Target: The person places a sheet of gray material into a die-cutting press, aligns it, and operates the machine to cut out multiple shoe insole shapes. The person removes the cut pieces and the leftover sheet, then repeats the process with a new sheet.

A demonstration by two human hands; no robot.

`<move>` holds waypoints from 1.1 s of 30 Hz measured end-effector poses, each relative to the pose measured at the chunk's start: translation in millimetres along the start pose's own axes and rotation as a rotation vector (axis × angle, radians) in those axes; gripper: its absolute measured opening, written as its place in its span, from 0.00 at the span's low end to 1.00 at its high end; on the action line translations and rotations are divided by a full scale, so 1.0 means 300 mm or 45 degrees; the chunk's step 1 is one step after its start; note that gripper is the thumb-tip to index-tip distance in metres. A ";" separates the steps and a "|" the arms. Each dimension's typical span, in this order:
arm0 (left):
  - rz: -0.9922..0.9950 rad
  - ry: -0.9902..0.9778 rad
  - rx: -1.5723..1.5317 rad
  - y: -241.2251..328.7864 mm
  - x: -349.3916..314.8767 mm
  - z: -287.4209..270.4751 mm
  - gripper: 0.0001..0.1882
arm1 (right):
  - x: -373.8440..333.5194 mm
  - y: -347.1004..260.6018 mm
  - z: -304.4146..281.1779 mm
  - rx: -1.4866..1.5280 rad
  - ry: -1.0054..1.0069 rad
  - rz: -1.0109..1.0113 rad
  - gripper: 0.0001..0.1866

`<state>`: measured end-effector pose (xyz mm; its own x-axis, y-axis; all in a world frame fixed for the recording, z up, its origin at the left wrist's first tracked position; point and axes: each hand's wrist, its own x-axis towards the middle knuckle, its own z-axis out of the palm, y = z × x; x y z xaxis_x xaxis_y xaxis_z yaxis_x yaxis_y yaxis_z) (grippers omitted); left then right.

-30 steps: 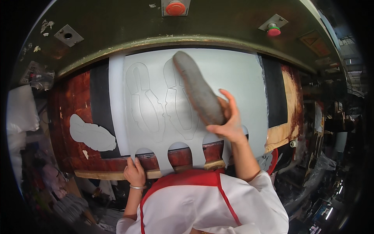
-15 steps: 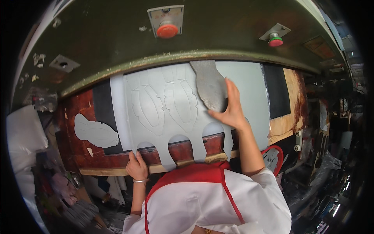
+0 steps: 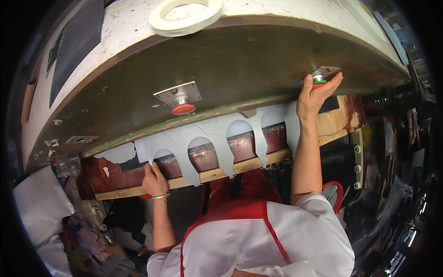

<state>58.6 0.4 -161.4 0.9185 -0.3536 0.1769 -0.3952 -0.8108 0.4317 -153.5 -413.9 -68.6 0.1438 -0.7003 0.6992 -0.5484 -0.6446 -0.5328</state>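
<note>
My right hand (image 3: 315, 98) is raised to the push button (image 3: 319, 84) with a green ring on the front of the dark green press beam (image 3: 249, 55). Its thumb and fingers are apart around the button, palm against it. My left hand (image 3: 156, 180) pinches the near left corner of a grey sheet (image 3: 207, 141), whose front edge has rounded cut-outs and hanging strips. The sheet lies on the worn red-brown board (image 3: 203, 161) and runs back beneath the beam. Only a small bit of a grey-brown plate (image 3: 249, 113) shows at the beam's lower edge; the rest is hidden.
A red mushroom button (image 3: 183, 108) juts from the beam's middle. On top of the machine lies a roll of white tape (image 3: 185, 16). A cut grey piece (image 3: 117, 153) rests at the board's left. Clear plastic bags (image 3: 44, 203) stand at the left, and a red-rimmed container (image 3: 333, 196) sits lower right.
My right hand has left the grey-brown plate and gone up and right to the green-ringed button. The beam now covers most of the sheet in view. My left hand stays at the sheet's corner.
</note>
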 end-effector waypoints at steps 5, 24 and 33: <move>-0.010 -0.038 0.054 -0.004 0.004 -0.014 0.18 | -0.154 -0.033 -0.079 0.166 -0.210 0.158 0.47; -0.159 -0.170 -0.491 -0.080 -0.318 -0.091 0.17 | -0.509 -0.163 -0.364 -0.093 -0.627 0.209 0.32; -0.318 -0.119 -0.178 -0.152 -0.576 -0.152 0.20 | -0.631 -0.206 -0.284 0.246 -0.846 0.013 0.51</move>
<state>-81.7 119.7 -171.2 0.9797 -0.1983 -0.0295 -0.1465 -0.8084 0.5702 -217.1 -215.3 -127.5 0.6473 -0.7063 0.2865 -0.4048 -0.6370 -0.6560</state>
